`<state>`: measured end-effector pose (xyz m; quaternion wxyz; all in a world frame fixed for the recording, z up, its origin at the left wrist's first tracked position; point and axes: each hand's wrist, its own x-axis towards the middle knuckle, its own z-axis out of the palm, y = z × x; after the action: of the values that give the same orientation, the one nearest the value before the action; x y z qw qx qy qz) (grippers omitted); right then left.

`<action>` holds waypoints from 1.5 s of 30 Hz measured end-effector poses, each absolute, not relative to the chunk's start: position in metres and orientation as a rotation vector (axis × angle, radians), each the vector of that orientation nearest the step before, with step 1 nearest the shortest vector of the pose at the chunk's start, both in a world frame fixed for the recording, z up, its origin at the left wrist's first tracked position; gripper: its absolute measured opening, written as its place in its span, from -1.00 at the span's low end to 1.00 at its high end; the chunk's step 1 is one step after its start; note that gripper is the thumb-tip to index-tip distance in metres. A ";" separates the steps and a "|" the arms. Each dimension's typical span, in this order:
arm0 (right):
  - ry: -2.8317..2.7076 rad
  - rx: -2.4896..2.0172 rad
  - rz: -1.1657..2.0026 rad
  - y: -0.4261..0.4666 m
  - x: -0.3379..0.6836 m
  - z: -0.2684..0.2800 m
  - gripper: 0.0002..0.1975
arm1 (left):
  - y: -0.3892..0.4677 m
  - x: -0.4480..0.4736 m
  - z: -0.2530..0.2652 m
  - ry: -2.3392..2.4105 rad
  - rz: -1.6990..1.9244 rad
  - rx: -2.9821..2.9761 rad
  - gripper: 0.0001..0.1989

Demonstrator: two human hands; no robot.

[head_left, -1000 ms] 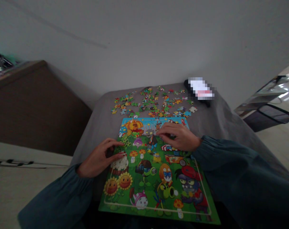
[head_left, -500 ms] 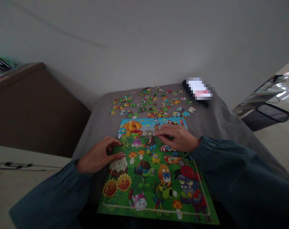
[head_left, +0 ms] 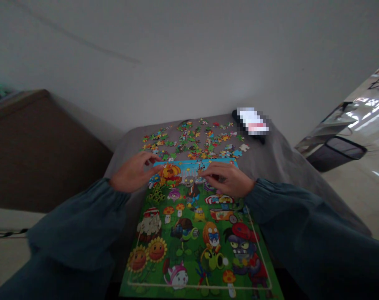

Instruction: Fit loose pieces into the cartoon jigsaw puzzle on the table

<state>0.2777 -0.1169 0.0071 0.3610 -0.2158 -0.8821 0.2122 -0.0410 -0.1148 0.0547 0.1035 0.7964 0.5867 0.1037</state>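
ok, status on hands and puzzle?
Left hand at puzzle board's far-left corner. Right hand resting on its top edge. Loose pieces beyond, nothing blocking.

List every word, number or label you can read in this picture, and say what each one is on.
None can be read.
Puzzle board: cartoon plants and zombies only, no lettering that shows.
Loose puzzle pieces: too small to tell.
Dark object at the table's far corner: its face is pixelated, unreadable.

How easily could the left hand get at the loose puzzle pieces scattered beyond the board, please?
Probably easily: the left hand lies at the puzzle board's far left corner, and bare cloth separates it from the loose pieces.
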 end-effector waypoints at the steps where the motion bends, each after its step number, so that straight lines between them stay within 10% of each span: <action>1: -2.255 -0.594 0.540 -0.114 0.280 0.007 -0.80 | -0.100 -0.036 0.050 1.748 0.305 2.421 -0.51; 30: -2.064 -1.560 0.059 -0.044 0.295 -0.011 -0.55 | -0.066 -0.042 0.008 1.502 0.510 2.588 -0.58; 45: -2.088 -1.168 0.552 -0.060 0.271 0.022 -0.92 | -0.110 -0.009 0.046 1.361 0.535 2.413 -0.49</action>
<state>0.2715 -0.0600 0.0225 0.3363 -0.4480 -0.8009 0.2117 -0.0094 -0.1100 0.0458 0.1595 0.8443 0.4761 0.1873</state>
